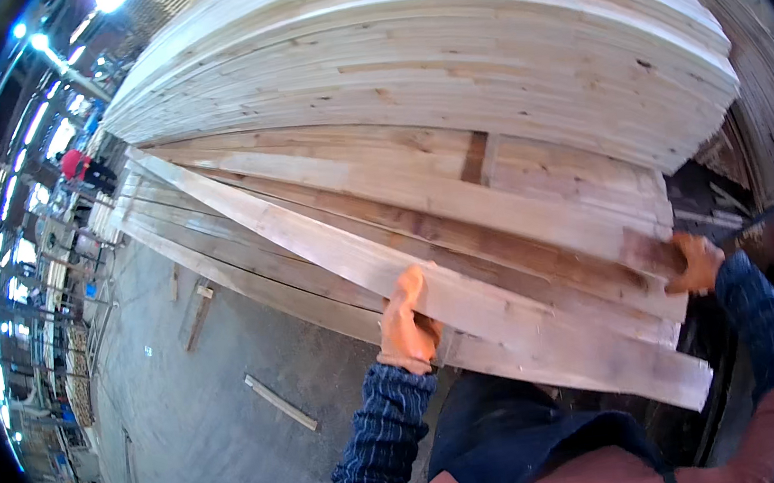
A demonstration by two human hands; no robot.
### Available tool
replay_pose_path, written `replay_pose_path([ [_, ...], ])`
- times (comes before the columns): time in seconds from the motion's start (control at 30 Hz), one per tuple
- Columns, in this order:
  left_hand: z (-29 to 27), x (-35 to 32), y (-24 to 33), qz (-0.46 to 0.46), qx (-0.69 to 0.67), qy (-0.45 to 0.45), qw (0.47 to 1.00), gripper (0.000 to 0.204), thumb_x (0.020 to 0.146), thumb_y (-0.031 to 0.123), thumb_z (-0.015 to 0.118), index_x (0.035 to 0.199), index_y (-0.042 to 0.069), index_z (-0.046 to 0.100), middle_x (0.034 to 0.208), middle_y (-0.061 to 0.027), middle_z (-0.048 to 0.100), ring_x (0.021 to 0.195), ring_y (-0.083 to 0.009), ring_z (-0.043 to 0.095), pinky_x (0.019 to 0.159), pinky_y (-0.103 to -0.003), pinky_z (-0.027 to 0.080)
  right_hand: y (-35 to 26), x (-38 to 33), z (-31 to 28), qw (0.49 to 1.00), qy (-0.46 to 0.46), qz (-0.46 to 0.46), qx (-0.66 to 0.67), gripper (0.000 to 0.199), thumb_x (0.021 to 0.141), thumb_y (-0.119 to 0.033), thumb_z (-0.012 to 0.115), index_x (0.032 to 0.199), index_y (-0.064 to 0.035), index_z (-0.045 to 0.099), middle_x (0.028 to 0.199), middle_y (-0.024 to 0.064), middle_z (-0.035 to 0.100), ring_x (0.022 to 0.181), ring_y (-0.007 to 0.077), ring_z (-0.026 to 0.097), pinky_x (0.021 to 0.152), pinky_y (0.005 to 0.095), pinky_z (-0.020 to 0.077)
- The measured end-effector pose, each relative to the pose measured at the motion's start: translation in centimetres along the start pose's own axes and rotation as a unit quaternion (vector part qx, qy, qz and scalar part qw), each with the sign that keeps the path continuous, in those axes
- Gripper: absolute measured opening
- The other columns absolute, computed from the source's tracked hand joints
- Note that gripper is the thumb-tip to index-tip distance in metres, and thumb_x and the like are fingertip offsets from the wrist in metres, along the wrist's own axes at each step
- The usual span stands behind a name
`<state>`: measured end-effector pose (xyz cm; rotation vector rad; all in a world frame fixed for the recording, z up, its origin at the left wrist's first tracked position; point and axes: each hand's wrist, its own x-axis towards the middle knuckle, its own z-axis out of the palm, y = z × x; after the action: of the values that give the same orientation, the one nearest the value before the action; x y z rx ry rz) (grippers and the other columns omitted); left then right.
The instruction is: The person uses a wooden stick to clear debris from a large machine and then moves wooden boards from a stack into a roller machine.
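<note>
A long pale wooden board slants across the stack in front of me, its near end jutting out at the lower right. My left hand, in an orange glove, is closed around this board's near edge, the thumb on top. My right hand, also gloved in orange, is curled over the right end of another board lying farther back; its fingertips are partly hidden. Several more planks lie beneath and between these two boards, some darker brown.
Behind the planks rises a tall pile of pale boards. Grey concrete floor spreads to the left, with loose wood strips on it. A person in red stands far off at the left. More stacked wood stands at the right.
</note>
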<state>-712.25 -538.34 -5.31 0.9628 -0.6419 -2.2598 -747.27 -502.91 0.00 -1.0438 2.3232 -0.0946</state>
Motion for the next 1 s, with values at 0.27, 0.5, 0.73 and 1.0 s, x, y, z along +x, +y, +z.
replay_pose_path([
  [0.27,2.9,-0.3,1.5,0.008,-0.008,-0.05,0.999,0.052,0.096,0.034,0.067,0.134,0.001,0.053,0.122,-0.011,0.065,0.11,-0.0238,0.064,0.094,-0.038,0.055,-2.7,-2.5,-1.0,0.981,-0.114,0.012,0.159,0.102,0.062,-0.05,0.085,0.142,0.0022,0.048,0.134,0.021,0.058,0.119,0.0331,0.059,0.104,0.038,0.0463],
  [0.5,2.9,1.0,5.6,-0.056,0.34,-0.068,0.936,0.061,0.09,0.053,0.067,0.123,0.002,0.061,0.11,-0.0142,0.071,0.097,-0.0235,0.071,0.081,-0.035,0.058,-0.2,-5.1,3.1,0.824,-0.179,0.173,0.509,0.067,0.1,-0.06,0.046,0.132,-0.0048,0.065,0.115,0.0073,0.071,0.095,0.0148,0.066,0.089,0.0317,0.0518],
  [0.73,-4.7,2.7,7.5,0.046,0.409,-0.035,0.91,0.076,0.086,0.066,0.064,0.132,0.006,0.058,0.099,-0.0125,0.071,0.094,-0.0258,0.071,0.084,-0.039,0.058,-4.6,-7.2,2.3,0.895,-0.204,0.184,0.352,0.054,0.102,-0.053,0.038,0.121,-0.0128,0.07,0.112,0.0043,0.071,0.092,0.013,0.065,0.082,0.0264,0.0493],
  [1.0,-2.7,5.7,3.6,0.021,-0.087,-0.001,0.996,0.065,0.087,0.048,0.072,0.139,0.014,0.052,0.131,-0.0107,0.06,0.12,-0.0302,0.058,0.097,-0.053,0.052,-4.6,-3.6,6.9,0.89,-0.27,0.244,0.275,0.067,0.101,-0.067,0.037,0.127,-0.0115,0.064,0.101,-0.002,0.062,0.081,0.0096,0.053,0.072,0.0265,0.0469],
])
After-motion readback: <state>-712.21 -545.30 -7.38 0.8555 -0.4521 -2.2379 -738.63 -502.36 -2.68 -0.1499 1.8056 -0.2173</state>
